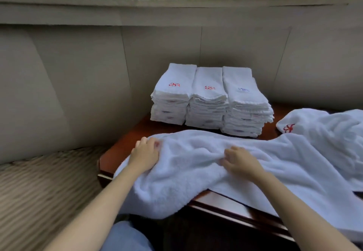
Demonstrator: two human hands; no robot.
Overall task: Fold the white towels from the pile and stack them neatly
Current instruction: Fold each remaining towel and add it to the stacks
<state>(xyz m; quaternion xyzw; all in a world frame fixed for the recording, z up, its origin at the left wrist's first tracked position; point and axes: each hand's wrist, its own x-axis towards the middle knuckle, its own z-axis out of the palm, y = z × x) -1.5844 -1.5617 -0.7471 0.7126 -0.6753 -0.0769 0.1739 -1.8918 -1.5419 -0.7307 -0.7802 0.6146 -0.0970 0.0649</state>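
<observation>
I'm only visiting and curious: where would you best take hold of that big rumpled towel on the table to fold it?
Probably by its left end. The towel lies lengthwise across the table, front edge drooping over the rim. The left hand already rests at that end; the right hand bunches the middle. Pinch the end corners from above.

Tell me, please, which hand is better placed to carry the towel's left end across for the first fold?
Probably the left hand: it rests at the left end of the spread towel, while the right hand sits near the middle, bunching fabric, suited to hold it down.
</observation>
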